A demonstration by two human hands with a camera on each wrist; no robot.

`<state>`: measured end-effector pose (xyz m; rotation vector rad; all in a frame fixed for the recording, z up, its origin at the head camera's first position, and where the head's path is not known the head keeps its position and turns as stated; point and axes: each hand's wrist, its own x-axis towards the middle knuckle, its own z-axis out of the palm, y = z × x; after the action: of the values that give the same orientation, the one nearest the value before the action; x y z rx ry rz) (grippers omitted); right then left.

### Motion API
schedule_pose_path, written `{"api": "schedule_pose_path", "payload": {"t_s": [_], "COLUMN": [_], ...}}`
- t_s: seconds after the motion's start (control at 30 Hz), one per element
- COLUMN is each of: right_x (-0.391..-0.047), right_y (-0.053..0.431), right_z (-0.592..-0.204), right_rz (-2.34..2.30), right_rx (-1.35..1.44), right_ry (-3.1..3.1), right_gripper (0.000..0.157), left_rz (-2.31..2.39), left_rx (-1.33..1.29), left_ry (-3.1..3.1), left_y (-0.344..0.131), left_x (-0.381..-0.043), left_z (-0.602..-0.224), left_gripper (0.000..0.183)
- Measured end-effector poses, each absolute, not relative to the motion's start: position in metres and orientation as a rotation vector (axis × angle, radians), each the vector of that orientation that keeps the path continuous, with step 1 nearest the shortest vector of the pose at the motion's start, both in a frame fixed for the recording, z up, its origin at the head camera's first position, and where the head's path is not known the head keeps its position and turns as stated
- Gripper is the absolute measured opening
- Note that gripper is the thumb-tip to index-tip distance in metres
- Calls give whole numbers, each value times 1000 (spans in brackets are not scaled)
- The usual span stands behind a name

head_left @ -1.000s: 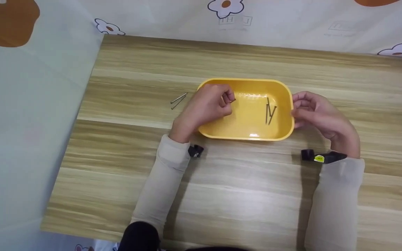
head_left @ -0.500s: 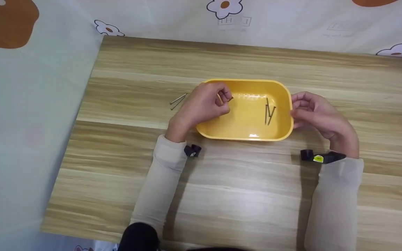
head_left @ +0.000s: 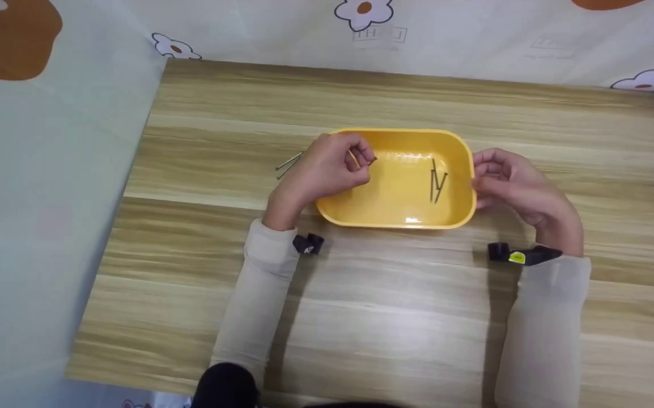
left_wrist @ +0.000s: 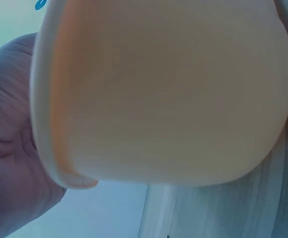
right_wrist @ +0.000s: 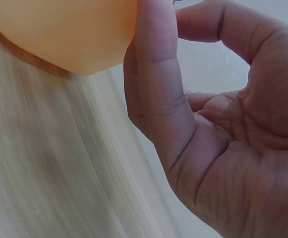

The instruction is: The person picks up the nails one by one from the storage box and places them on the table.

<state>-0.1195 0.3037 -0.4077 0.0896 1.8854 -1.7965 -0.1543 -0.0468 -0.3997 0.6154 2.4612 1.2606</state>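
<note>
A yellow tub (head_left: pixel 398 195) sits on the wooden table (head_left: pixel 389 306). The left hand (head_left: pixel 327 170) is bent over the tub's left end. Its thumb and finger pinch a small dark nail (head_left: pixel 373 161), I think, but only a tiny tip pokes out, so it is hard to be sure. The right hand (head_left: pixel 517 184) holds the tub's other end, with its thumb at the rim and its fingers bent by the outside wall. Three nails (head_left: pixel 438 187) lie in the tub, close together near its right end. Two more nails (head_left: pixel 289 161) lie on the table, left of the tub, just beside the left hand. The person wears light long sleeves (head_left: pixel 548 323). Each wrist has a black camera (head_left: pixel 308 244) on it.
</note>
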Motion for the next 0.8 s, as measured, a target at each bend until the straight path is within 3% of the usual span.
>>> {"api": "schedule_pose_path", "payload": {"t_s": [0.8], "right_x": [-123], "right_y": [302], "right_z": [-406], "right_rz": [-1787], "right_rx": [100], "right_ry": [1898], "right_gripper": [33], "left_rz": [1383], "left_rx": [586], "left_ry": [2460], "left_y": [-65], "left_x": [-159], "left_z": [-398], "left_gripper": [15]}}
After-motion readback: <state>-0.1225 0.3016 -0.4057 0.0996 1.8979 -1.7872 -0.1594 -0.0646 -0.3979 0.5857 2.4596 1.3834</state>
